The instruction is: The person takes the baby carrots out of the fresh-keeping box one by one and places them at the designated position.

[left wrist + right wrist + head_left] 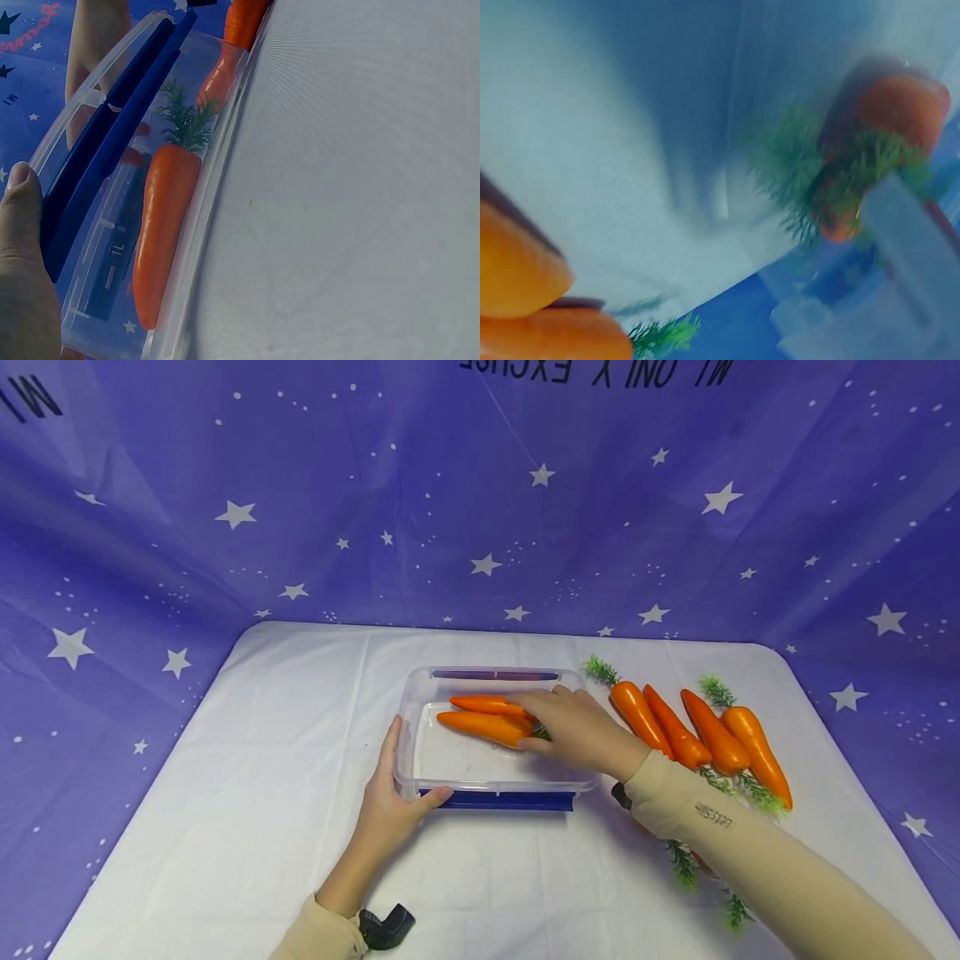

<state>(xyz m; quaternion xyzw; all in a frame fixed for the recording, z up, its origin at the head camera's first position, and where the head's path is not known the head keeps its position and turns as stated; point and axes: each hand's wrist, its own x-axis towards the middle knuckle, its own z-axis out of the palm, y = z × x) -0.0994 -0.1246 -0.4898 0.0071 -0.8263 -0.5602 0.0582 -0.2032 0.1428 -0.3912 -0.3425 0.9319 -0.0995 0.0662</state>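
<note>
A clear plastic food container (pixel 408 760) with blue side clips stands open on the table. My left hand (pixel 390 810) holds its near left corner, thumb over the front rim and fingers along the left wall. Inside lie two orange carrots side by side, a nearer carrot (pixel 480 727) and a farther carrot (pixel 480 703), tips to the left. Over their thick ends my right hand (pixel 581 731) reaches in, index finger on the farther one and thumb beside the nearer one; its other fingers are hidden. Through the wall, the left wrist view shows one carrot (pixel 166 225) with green leaves.
Right of the container, several leafy carrots lie on the white cloth (pixel 247 793), among them an outer carrot (pixel 757 756). More green leaves (pixel 681 864) show under my right forearm. A purple star-print curtain (pixel 420 527) surrounds the table. The right wrist view is blurred.
</note>
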